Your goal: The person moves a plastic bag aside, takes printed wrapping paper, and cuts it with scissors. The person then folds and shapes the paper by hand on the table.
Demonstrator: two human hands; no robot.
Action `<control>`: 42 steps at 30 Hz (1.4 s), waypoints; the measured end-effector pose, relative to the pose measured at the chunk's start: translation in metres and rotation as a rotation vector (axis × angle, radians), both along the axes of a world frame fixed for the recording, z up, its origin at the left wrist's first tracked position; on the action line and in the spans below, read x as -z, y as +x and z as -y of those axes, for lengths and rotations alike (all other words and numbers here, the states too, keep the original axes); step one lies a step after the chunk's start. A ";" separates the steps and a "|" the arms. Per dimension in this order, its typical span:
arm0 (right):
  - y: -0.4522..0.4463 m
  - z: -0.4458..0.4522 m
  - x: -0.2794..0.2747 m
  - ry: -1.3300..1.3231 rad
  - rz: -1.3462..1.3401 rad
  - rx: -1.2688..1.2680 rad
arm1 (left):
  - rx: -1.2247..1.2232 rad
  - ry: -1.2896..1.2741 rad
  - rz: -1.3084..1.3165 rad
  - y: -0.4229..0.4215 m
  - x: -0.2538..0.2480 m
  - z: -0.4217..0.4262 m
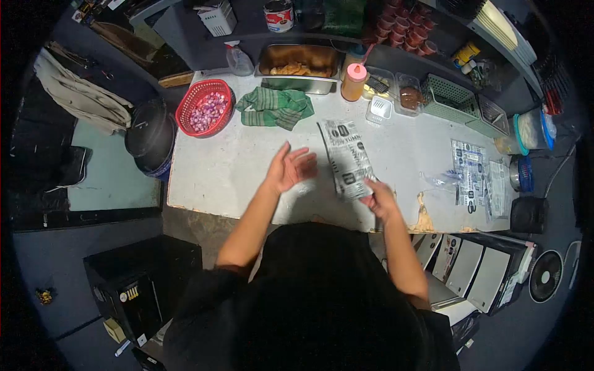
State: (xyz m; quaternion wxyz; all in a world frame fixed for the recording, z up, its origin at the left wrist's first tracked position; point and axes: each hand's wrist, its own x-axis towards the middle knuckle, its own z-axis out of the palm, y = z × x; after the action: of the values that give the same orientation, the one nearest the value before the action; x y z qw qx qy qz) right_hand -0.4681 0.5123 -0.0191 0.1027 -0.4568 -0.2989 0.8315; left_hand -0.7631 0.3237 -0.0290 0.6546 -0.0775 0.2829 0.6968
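Observation:
A printed black-and-white paper sheet (348, 157) is held over the white table by my right hand (380, 199), whose fingers and thumb pinch its lower right corner. My left hand (291, 167) is raised to the left of the sheet, fingers spread and palm showing, touching nothing. Beyond my left hand lies a crumpled green striped cloth (275, 107). More printed sheets (470, 173) and a piece of clear plastic (442, 179) lie on the table's right side.
On the white table (216, 179) stand a red basket of chopped onions (209, 112), a steel tray (300, 83), a spray bottle (238, 60), an orange sauce bottle (354, 83), a small white basket (379, 110), clear tubs (408, 102) and a green basket (450, 99).

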 end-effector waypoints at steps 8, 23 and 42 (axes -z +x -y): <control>0.015 0.050 0.024 -0.364 -0.138 0.120 | -0.155 -0.268 -0.500 0.087 0.016 -0.009; 0.014 0.077 0.028 0.018 0.008 -0.108 | -0.357 -0.251 -0.915 0.082 0.043 -0.018; 0.008 0.052 0.010 0.629 0.062 -0.142 | -0.125 -0.435 -1.143 0.074 -0.015 -0.007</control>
State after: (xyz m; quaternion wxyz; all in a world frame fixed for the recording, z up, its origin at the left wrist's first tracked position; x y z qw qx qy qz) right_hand -0.4603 0.4600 -0.0294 0.1714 -0.4055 -0.5755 0.6892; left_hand -0.6893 0.3308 -0.0137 0.3264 0.1599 0.7197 0.5915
